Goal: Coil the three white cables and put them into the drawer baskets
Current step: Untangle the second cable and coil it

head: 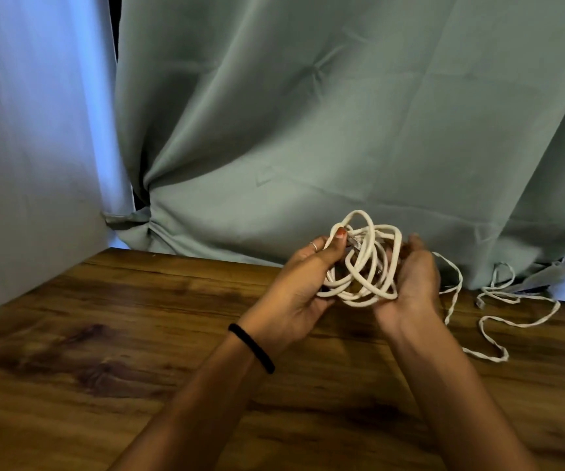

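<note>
1. Cable bundle [364, 266]: a thick white cable, held clear of the surface [138, 334] between your two hands, looped several times but unevenly; the loops cross one another and one stands proud at the top.

2. Left hand [299, 283]: fingers curled about the left side of the bundle, thumb tip pressed on a loop near the top, where a pale connector end appears to sit. A ring and a dark wrist band [252, 348] are noted.

3. Right hand [410, 277]: cupped under and behind the right side of the bundle, fingers curled up around the loops. Both hands hold the one cable; neither is free.

4. Judgement on the step in hand: the coil is formed but not tidy. You would do well to keep the left thumb pinning the connector end, and use the right hand to gather the stray loops to one size before letting go, or the bundle will likely spring open.

5. Thin white cable [498, 300]: lying loose on the surface to the right of your right hand, uncoiled, trailing from behind that hand out towards the curtain [342, 113]. Whether it is one cable or two I cannot tell.

6. Risk: the thin cable runs close behind your right hand. Check that it is not caught in the bundle before you carry the coil away.

7. Drawer baskets: not in view, so placement is still to be done.
</note>
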